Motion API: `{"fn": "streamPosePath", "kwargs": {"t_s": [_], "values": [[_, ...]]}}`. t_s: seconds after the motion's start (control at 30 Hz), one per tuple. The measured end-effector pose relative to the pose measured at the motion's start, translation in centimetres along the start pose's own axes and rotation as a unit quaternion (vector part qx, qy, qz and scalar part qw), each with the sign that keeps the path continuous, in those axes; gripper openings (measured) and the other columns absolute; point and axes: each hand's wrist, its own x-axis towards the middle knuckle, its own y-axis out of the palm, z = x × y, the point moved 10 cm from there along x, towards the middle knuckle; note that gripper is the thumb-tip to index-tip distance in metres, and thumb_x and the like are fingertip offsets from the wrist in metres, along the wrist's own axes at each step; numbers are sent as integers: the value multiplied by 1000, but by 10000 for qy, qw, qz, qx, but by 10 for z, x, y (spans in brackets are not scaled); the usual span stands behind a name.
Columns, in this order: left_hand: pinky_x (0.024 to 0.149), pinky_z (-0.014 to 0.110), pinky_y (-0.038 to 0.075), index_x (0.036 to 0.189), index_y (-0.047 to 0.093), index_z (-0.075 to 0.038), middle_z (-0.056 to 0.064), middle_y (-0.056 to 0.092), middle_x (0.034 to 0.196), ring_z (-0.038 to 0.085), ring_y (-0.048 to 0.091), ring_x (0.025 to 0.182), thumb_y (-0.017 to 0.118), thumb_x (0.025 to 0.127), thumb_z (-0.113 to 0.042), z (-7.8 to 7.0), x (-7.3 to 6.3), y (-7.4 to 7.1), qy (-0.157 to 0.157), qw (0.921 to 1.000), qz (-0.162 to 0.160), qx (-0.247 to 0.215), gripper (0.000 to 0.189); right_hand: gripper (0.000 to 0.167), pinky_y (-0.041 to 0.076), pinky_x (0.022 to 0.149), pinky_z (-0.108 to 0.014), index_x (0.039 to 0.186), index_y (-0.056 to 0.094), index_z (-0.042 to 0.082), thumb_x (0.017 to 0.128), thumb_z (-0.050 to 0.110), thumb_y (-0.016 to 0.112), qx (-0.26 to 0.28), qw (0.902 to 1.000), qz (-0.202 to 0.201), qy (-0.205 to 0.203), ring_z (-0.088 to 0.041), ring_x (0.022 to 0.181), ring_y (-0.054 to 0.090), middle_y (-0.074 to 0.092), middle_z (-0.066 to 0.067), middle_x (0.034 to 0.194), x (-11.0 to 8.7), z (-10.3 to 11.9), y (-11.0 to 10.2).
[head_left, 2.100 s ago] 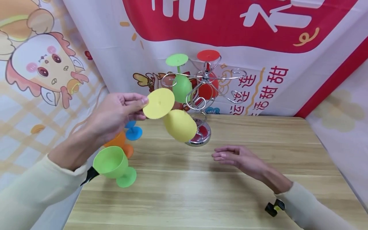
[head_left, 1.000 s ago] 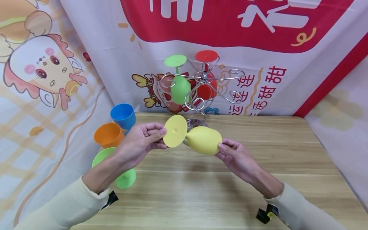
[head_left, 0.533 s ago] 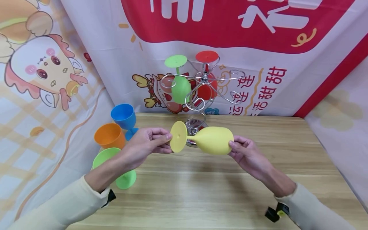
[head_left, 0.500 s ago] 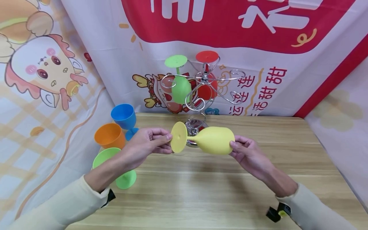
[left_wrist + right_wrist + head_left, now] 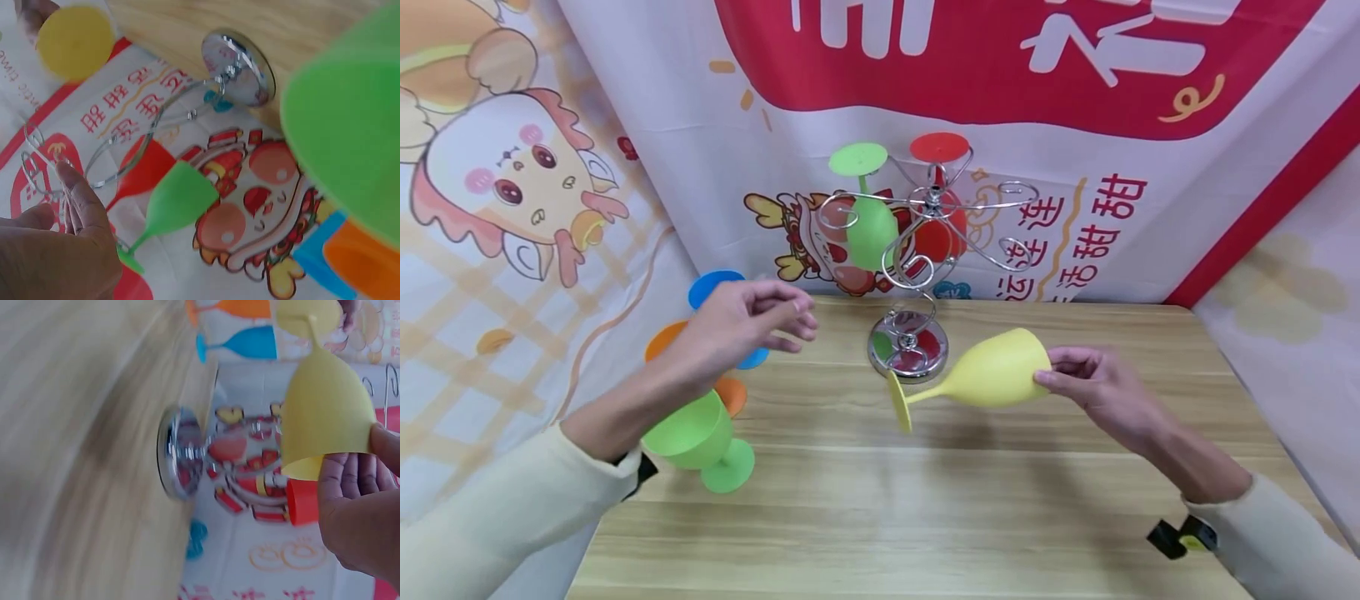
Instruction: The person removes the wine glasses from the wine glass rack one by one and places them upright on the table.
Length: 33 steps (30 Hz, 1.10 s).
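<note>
Backdrop (image 5: 1015,108) behind the metal rack (image 5: 934,200) reads 连连 and 甜甜 in red. Left-hand grip (image 5: 748,321) has let go of the yellow goblet (image 5: 1000,371) since earlier, fingers loosely bent, left of the rack. Goblet, smooth, thin-stemmed, tipped nearly sideways, is front-right of the rack, right-hand grip (image 5: 1101,383) pinching its rim.

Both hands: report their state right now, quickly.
Left hand: open, holding nothing.
Right hand: holding the yellow, plastic-looking stemmed goblet, pinched at its rim.
</note>
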Motion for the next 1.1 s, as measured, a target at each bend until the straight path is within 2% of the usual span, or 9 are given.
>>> {"fn": "streamPosePath", "kwargs": {"t_s": [0.07, 0.13, 0.37, 0.5, 0.63, 0.73, 0.87, 0.93, 1.1], "values": [[89, 35, 65, 129, 64, 2, 9, 77, 110, 19, 77, 99, 64, 108, -25, -11, 2, -11, 165, 9998, -99, 68, 34, 22, 60, 88, -23, 122, 75, 1, 103, 11, 70, -943, 9953, -200, 7, -12, 98, 72, 80, 1, 110, -2, 4, -11], [89, 33, 64, 130, 64, 1, 4, 78, 108, 17, 77, 98, 64, 108, -26, -20, 5, -22, 267, 9994, -201, 121, 35, 25, 59, 84, -21, 121, 75, -2, 102, 14, 73, -1640, 9860, -308, -36, -12, 95, 71, 80, 2, 108, -3, 9, -21], [87, 23, 62, 135, 64, -6, -2, 77, 110, 11, 77, 97, 61, 108, -31, -39, 19, -59, 263, 9961, -684, 482, 37, 15, 59, 72, -17, 111, 78, -5, 97, 1, 75, -2823, 9573, -314, -545, -4, 80, 68, 79, -6, 96, 0, 21, -42], [88, 21, 61, 136, 64, -8, -3, 76, 113, 9, 76, 100, 59, 109, -33, -51, 29, -77, 326, 9942, -849, 573, 37, 12, 54, 61, -16, 104, 80, -2, 93, -4, 78, -3628, 9248, -457, -1052, -2, 72, 62, 77, -5, 89, 3, 30, -54], [86, 18, 60, 135, 66, -12, -2, 75, 117, 11, 75, 104, 61, 107, -37, -61, 40, -94, 324, 9924, -1084, 481, 38, 10, 48, 54, -17, 99, 81, 2, 90, -3, 80, -4431, 8833, -521, -1442, -2, 67, 55, 75, 0, 82, 6, 36, -63], [87, 16, 59, 135, 66, -14, -1, 74, 120, 12, 74, 106, 62, 105, -40, -66, 49, -102, 224, 9921, -1139, 470, 40, 11, 53, 57, -20, 96, 81, 3, 87, -3, 84, -4953, 8512, -529, -1654, -3, 69, 60, 75, 1, 82, 9, 36, -67], [91, 18, 58, 137, 65, -15, -1, 73, 123, 10, 74, 106, 63, 104, -43, -69, 62, -109, 145, 9916, -1135, 596, 43, 15, 64, 65, -38, 93, 81, 3, 81, -2, 88, -5487, 8137, -576, -1833, -14, 73, 71, 77, -2, 84, 12, 35, -74], [94, 19, 57, 138, 65, -15, -1, 73, 122, 9, 74, 105, 64, 104, -43, -69, 68, -112, 100, 9910, -1158, 666, 44, 17, 64, 67, -46, 93, 81, 2, 79, -2, 89, -5615, 8030, -576, -1912, -19, 73, 73, 77, -3, 83, 14, 35, -77], [100, 25, 56, 143, 63, -14, 2, 72, 127, 10, 73, 107, 62, 106, -43, -62, 85, -115, -143, 9882, -1228, 903, 47, 18, 64, 66, -48, 94, 81, 1, 78, -3, 90, -5745, 7934, -563, -1929, -21, 72, 73, 77, -5, 83, 20, 31, -87]]}}
